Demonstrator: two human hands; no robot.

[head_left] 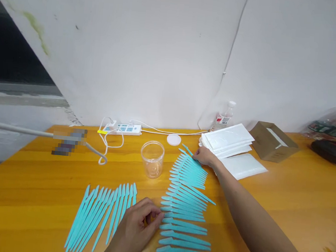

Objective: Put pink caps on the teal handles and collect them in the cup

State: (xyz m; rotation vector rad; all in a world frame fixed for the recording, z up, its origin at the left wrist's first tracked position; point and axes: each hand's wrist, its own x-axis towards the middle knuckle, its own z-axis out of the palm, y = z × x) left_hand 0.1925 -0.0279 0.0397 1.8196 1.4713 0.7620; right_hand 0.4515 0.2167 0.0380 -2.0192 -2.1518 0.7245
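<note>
Several turquoise plastic knives lie in two groups on a wooden table (283, 192): a fanned group (100, 214) at the left and a long column (186, 201) in the middle. My left hand (136, 228) rests between the groups, fingers curled, its fingertips at the left ends of the column's knives. My right hand (205, 156) reaches to the far end of the column, fingers closed on the topmost knife (188, 149). A clear plastic jar (152, 159) stands open just behind the knives, its white lid (173, 139) lying farther back.
A stack of white pouches (227, 141) and a loose one (243, 165) lie right of my right hand. Behind are a water bottle (224, 117), an open cardboard box (273, 142), a power strip (121, 128) with cables, and a white wall.
</note>
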